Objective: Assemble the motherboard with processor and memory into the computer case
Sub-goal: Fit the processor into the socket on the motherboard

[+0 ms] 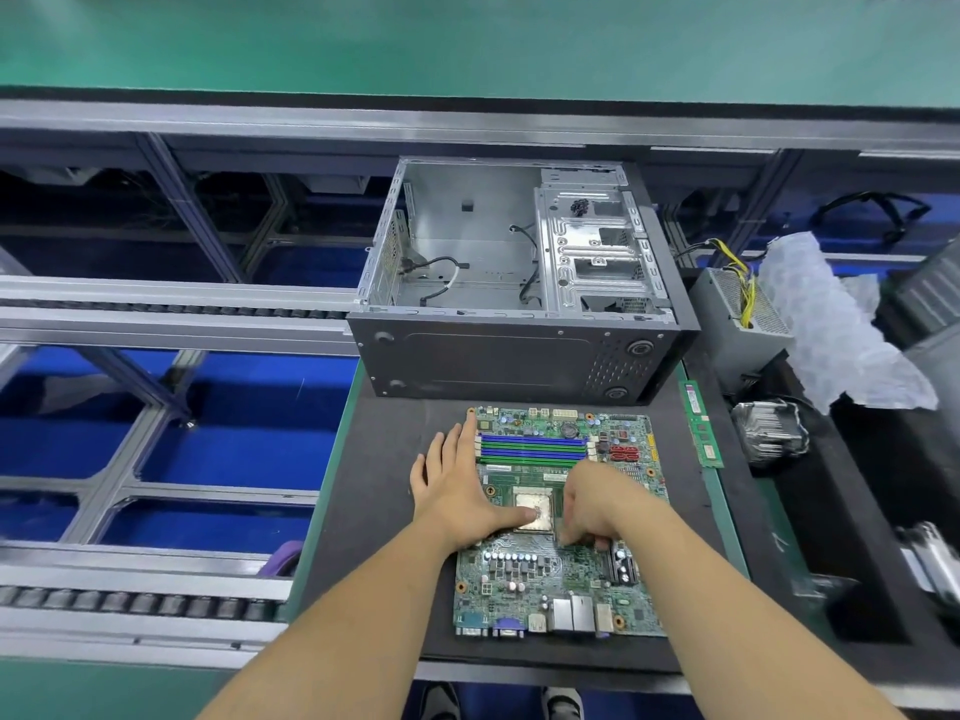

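motherboard: green, speckled with small silver and black parts
memory slots: blue and green stripes, alternating
connectors: red
processor: pale silver-gold
video port: blue
memory stick: green, with a pink label
computer case: dark grey outside, bare silver inside, perforated dots on the side
mat: black
bench: green edge
power supply cables: yellow and black
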Action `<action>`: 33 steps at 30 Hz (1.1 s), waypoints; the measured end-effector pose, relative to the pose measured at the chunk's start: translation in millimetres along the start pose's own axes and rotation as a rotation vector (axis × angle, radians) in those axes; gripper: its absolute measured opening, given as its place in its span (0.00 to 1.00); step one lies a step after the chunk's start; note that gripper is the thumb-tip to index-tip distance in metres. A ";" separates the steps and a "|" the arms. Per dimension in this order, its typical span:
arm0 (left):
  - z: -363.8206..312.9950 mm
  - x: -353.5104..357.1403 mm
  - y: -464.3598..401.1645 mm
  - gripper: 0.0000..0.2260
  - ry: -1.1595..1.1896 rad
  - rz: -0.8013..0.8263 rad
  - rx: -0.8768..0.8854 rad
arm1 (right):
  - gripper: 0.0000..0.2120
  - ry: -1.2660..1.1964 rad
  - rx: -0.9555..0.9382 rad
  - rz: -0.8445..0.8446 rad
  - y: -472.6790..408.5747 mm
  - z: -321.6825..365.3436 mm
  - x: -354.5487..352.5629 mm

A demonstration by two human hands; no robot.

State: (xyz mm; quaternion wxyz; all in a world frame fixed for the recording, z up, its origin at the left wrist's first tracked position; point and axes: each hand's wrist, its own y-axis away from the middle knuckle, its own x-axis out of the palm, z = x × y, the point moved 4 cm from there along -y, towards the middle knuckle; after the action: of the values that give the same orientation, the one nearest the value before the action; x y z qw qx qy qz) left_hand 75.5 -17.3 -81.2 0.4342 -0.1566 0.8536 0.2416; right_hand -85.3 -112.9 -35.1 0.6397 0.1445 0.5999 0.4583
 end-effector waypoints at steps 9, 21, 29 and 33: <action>0.3 0.4 -0.8 0.64 -0.003 -0.006 0.002 | 0.14 0.039 -0.119 -0.084 -0.4 -6.2 2.6; -1.4 -1.0 1.6 0.64 0.001 -0.039 -0.003 | 0.14 0.076 -0.054 -0.124 6.3 -0.8 1.3; -1.7 -4.2 2.2 0.61 0.033 -0.043 0.020 | 0.18 -0.160 -0.174 -0.237 9.2 -18.0 -1.1; -1.8 -17.0 -2.8 0.38 0.020 -0.149 0.036 | 0.18 -0.487 0.035 -0.719 8.6 -66.4 -46.0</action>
State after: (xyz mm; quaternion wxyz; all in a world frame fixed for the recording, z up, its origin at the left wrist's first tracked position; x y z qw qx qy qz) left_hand 85.4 -19.6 -67.2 0.4453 -0.2141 0.8480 0.1916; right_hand -142.2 -167.4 -15.4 0.8788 0.0412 0.4516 0.1486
